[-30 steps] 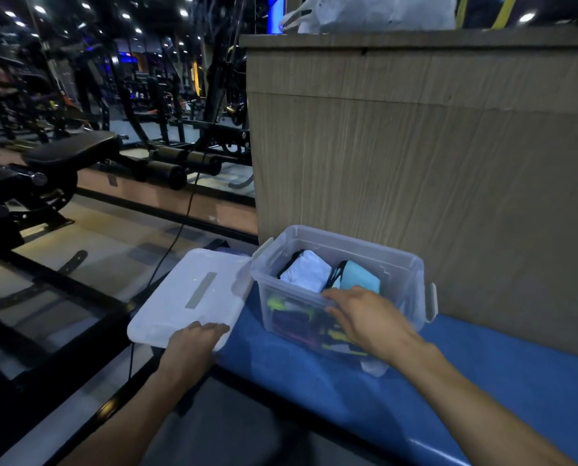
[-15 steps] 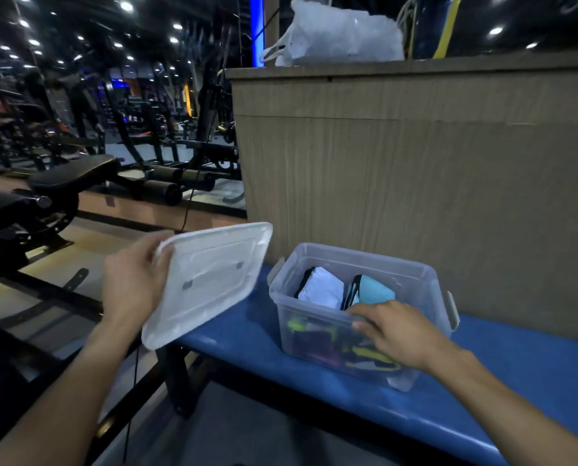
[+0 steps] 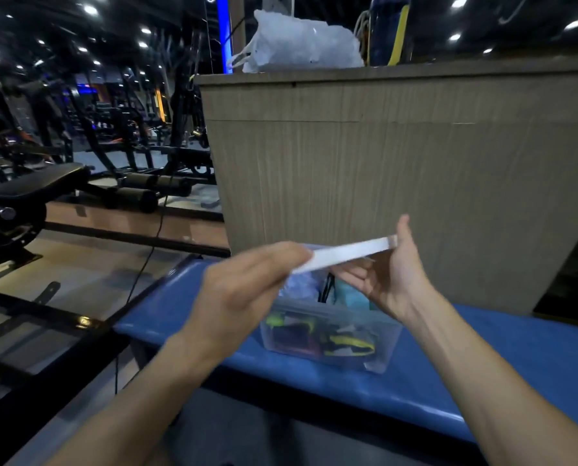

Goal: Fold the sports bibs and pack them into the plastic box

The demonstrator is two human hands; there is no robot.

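A clear plastic box (image 3: 386,344) stands on the blue padded bench (image 3: 516,358), filled with folded sports bibs (image 3: 346,343) in white, teal, neon yellow and dark colours. Above the box I hold its white lid (image 3: 344,253) edge-on and nearly level. My left hand (image 3: 243,294) grips the lid's left end. My right hand (image 3: 390,275) holds the right end, thumb up behind the rim and fingers under it. The lid hides the far side of the box.
A tall wood-grain counter (image 3: 398,183) rises right behind the bench, with a white plastic bag (image 3: 297,45) on top. Black gym benches and machines (image 3: 38,186) fill the floor to the left. A dark cable (image 3: 153,243) runs down beside the bench.
My left hand lifted the lid off the bench and swung it right, over the box. My right hand left the box's rim and took hold of the lid's right end.
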